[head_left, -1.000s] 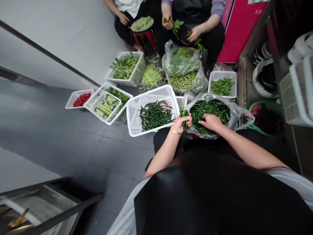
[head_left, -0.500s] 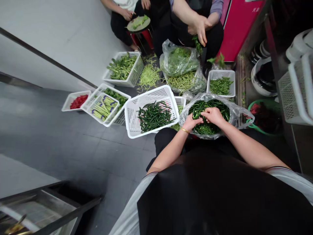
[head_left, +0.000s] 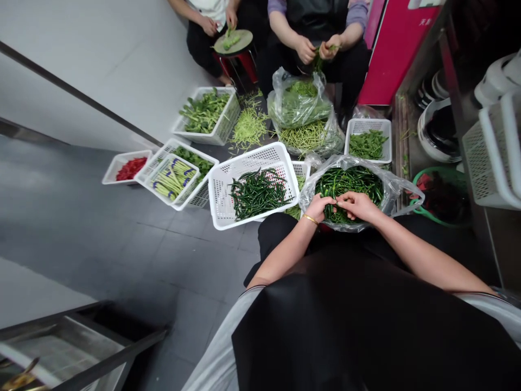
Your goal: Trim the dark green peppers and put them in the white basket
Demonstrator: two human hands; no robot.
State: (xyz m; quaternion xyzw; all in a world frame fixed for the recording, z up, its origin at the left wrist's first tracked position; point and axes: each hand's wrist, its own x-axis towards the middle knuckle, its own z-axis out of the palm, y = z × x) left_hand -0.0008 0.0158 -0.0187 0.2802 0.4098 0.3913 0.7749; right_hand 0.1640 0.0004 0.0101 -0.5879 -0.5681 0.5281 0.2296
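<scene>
A clear plastic bag [head_left: 393, 187] full of long green chili peppers [head_left: 358, 182] stands open at my lap. Over its near side, my left hand [head_left: 319, 208] is closed on green chili peppers, a gold bracelet at its wrist. My right hand [head_left: 360, 206] meets it fingertip to fingertip, pinching at the end of a pepper; the small part between the fingers is hard to make out. Left of the bag is a white plastic basket [head_left: 222, 187] with a heap of dark green chili peppers [head_left: 258, 193] in it.
Two people sit opposite; one's hands [head_left: 317, 50] hold green stems above bagged greens [head_left: 301, 108]. Further left are a basket of leafy greens [head_left: 207, 111], a basket of bundled stalks [head_left: 173, 176] and red peppers [head_left: 131, 168]. A green basin [head_left: 439, 217] lies at right.
My hands have shifted slightly lower over the bag, still together. The co-worker opposite has drawn both hands up to the lap with greens in them. The other person's hand has moved to the stool.
</scene>
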